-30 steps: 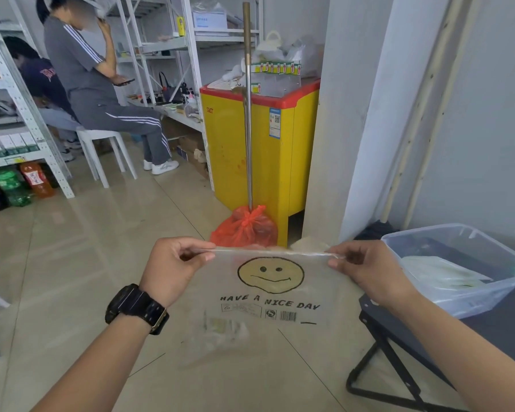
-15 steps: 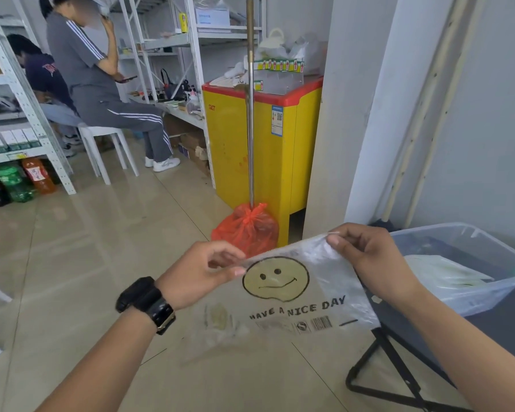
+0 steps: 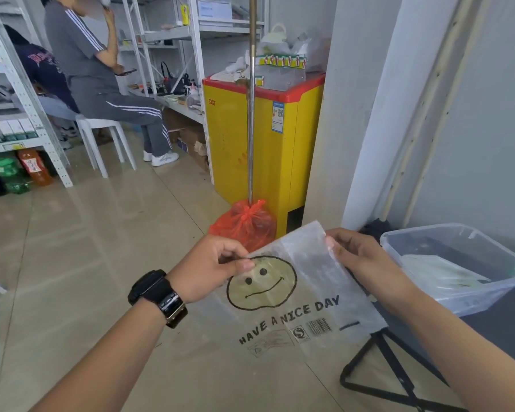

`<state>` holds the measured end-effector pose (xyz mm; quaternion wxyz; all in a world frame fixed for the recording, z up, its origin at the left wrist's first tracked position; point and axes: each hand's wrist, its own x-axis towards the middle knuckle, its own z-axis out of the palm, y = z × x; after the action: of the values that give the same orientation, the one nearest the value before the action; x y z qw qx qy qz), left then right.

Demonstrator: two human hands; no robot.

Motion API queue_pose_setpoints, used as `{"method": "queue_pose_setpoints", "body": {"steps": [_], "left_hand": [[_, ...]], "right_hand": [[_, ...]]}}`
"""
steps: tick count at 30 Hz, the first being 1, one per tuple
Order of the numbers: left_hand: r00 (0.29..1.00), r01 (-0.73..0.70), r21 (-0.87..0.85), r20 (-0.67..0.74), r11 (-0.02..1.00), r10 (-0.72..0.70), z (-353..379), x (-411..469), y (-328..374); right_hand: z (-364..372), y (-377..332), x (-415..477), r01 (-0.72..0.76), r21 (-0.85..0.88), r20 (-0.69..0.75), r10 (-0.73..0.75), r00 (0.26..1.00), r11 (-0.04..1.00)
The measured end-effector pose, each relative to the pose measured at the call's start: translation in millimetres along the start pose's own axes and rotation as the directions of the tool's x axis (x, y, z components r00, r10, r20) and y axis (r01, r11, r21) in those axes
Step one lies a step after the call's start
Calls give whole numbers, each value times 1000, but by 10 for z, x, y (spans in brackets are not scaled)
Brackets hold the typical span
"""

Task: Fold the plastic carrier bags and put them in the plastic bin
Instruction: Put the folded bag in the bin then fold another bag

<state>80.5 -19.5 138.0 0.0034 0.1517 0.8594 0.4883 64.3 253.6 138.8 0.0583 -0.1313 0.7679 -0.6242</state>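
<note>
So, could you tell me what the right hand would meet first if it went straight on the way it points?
Probably the left hand: the right hand points across the carrier bag that both pinch, though depth is unclear.

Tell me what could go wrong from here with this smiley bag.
1. The carrier bag hangs from pinches of the left hand and right hand at its top edge; the slick film may slip to the floor.
2. It hangs tilted in mid-air, so a fold may come out crooked.
3. The plastic bin sits close beside the right hand; a swing might knock it.
</note>
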Motion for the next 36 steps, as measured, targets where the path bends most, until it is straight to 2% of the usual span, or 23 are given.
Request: {"method": "queue_pose_setpoints", "body": {"steps": [2,4,6,10,14,16,19,22,24,26,27,28,30,33,34,36], "left_hand": [[1000,5,-19,5,1000,-5,0,-2,-7],[999,30,-58,-12,998,-30,5,-8,-22],[1000,29,-124,-9,992,-30,9,-16,-29],[996,-30,-212,72,977,46,38,-32,20],[989,-21,-147,143,989,42,72,-48,30],[986,-8,-90,164,996,23,64,-62,30],[980,-14,-39,200,999,21,69,-83,31],[981,-22,-8,191,1000,23,85,-102,64],[994,-39,-11,105,999,40,49,-98,83],[999,-37,-60,-31,998,35,-33,-80,62],[995,-29,-107,-94,994,19,-83,-70,39],[989,-19,-157,-146,987,-4,-131,-63,8],[977,5,-224,-208,975,-53,-198,-56,-58],[969,35,-245,-228,969,-92,-229,-56,-118],[968,35,-246,-233,969,-94,-232,-56,-125],[963,26,-245,-253,969,-89,-242,-51,-122]], "right_hand": [[6,24,14,-15,70,24,13,1000,997],[10,16,38,19,63,-6,-19,1000,998],[36,28,61,58,-37,-69,-61,996,998],[123,163,107,45,-201,-203,-86,975,979],[148,170,136,24,-238,-254,-87,963,971],[127,146,135,3,-193,-264,-55,963,981],[59,88,125,8,-89,-216,-27,976,996],[31,78,133,-13,-84,-184,-3,983,996],[23,134,171,-96,-156,-317,42,948,983],[22,207,187,-224,-191,-528,93,844,956],[22,218,179,-266,-133,-575,144,805,955],[18,243,164,-286,-43,-563,213,798,957],[50,281,109,-289,89,-409,300,862,953],[127,243,12,-241,107,-80,250,965,965],[131,262,11,-210,95,-32,214,976,973],[128,305,38,-163,51,-65,166,984,985]]}}
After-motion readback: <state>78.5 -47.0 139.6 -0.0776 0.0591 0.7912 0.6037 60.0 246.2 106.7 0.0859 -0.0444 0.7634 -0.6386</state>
